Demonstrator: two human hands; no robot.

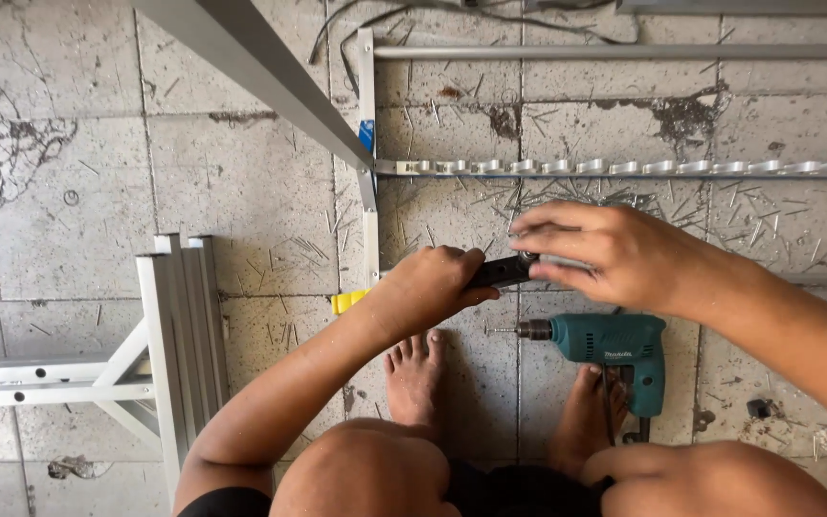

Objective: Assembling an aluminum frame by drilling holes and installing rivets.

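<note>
My left hand (430,289) is closed around a hand tool with a yellow handle end (347,301) and a dark head (502,271). My right hand (613,253) pinches the tool's dark tip with thumb and fingers, over a grey metal rail (806,279) of an aluminium frame. Just below the hands a teal electric drill (610,348) lies on the tiled floor, its bit pointing left, beside my bare feet (415,375).
The aluminium frame has an upright bar (368,144), a top rail (624,52) and a rail carrying several small clips (624,168). Metal shavings (547,201) litter the floor. Stacked grey profiles (179,335) lie at left; a diagonal bar (260,67) crosses above.
</note>
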